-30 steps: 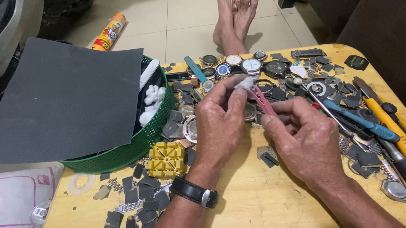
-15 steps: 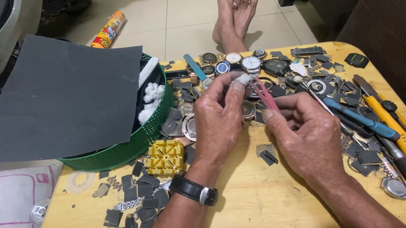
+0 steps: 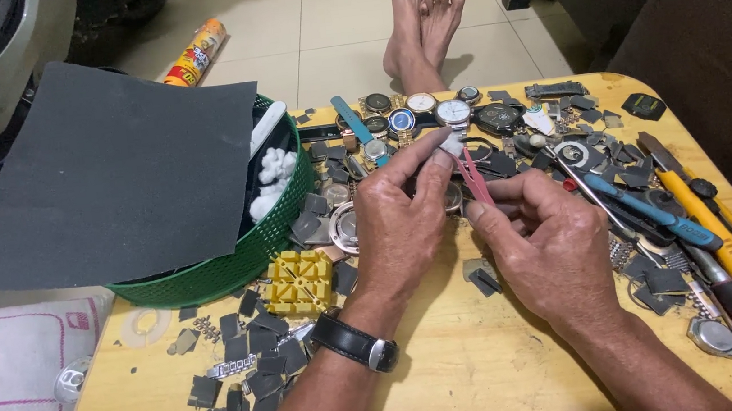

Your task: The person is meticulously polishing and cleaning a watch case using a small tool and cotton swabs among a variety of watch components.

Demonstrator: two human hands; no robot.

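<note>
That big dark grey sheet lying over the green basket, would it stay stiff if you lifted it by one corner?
Probably not. The dark grey sheet looks thin and lies flat, so it would likely bend under its own weight. It seems light, and since it overhangs the green basket, a push might slide it off.

A spray can (image 3: 196, 54) lies on the tiled floor beyond the table, above the dark sheet's far edge; its cylinder carries a yellow, orange and red label. At the near left corner rests a white packet (image 3: 4, 379) with pink line drawings and a small red patch.
</note>
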